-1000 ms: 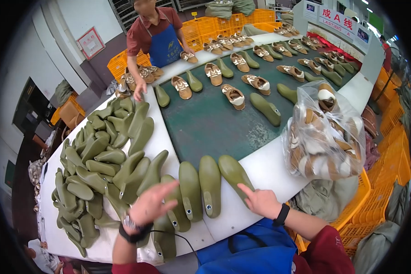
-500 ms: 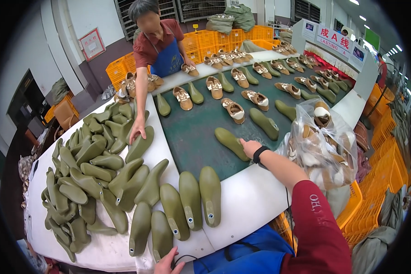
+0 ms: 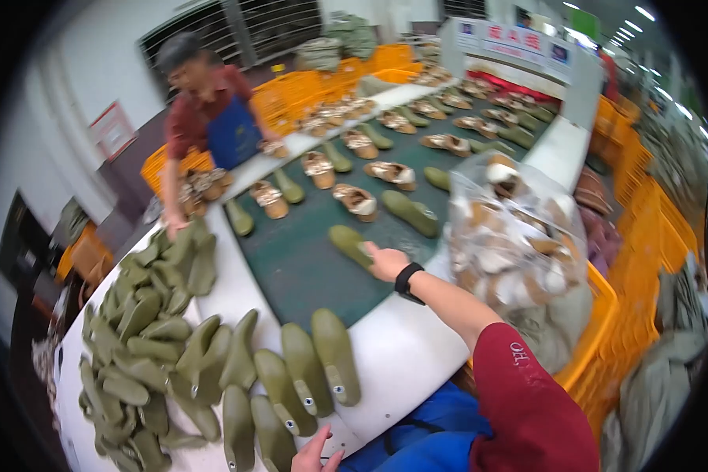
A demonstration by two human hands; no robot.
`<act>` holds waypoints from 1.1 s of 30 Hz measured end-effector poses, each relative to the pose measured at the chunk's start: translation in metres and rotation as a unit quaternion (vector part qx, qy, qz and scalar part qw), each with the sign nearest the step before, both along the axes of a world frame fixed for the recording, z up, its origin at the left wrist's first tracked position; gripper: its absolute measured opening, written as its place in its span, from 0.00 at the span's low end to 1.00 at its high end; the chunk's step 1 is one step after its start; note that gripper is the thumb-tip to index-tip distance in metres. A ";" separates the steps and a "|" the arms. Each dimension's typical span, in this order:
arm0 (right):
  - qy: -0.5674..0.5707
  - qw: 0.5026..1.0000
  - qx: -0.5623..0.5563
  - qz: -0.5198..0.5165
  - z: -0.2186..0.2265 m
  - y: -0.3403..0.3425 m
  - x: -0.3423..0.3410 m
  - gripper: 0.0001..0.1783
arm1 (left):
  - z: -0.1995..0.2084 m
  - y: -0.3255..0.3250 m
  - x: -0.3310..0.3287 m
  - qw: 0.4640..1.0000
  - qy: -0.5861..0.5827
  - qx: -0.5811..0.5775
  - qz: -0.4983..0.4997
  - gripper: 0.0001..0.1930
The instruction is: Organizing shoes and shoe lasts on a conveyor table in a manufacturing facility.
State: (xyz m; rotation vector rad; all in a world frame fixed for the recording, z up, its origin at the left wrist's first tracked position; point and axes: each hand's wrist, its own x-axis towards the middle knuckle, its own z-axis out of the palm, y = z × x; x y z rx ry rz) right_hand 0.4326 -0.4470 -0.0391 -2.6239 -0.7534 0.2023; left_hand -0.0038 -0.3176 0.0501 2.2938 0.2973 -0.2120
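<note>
My right hand (image 3: 387,263) is closed around the heel end of an olive-green shoe last (image 3: 346,241), which lies on the dark green belt (image 3: 279,271). Beyond it on the belt rests another green last (image 3: 411,212), with a brown-and-white shoe (image 3: 355,202) to its left. Low in the view, partly cut off by the lower edge, my left hand (image 3: 316,454) has its fingers apart and nothing in them. It is closest to a row of green lasts (image 3: 275,431) along the near edge of the white table (image 3: 393,346).
A heap of green lasts (image 3: 138,315) covers the table's left part. At my right stands a clear bag of shoes (image 3: 515,236) by orange crates (image 3: 653,244). Across the belt, a co-worker in a blue apron (image 3: 232,134) reaches toward the heap. Shoes and lasts line the belt's far part.
My view has swung, so the scene sits differently. My right hand keeps its hold on the last. The co-worker's hand has left the last it touched and is at the heap's far end.
</note>
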 end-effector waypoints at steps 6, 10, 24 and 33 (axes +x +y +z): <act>-0.013 0.949 0.309 0.065 0.106 -0.135 -0.139 0.16 | 0.002 -0.020 0.038 0.991 -0.078 0.032 -0.106 0.27; -0.176 0.934 0.289 -0.113 0.140 -0.239 -0.143 0.12 | 0.003 -0.034 0.053 0.979 -0.125 0.027 -0.159 0.27; -0.333 0.906 -0.179 -0.193 0.121 -0.265 0.097 0.10 | -0.006 -0.052 0.046 0.980 -0.145 0.035 -0.133 0.27; -0.361 0.905 -0.159 -0.157 0.142 -0.259 0.108 0.15 | -0.014 -0.044 0.039 0.987 -0.115 0.005 -0.111 0.29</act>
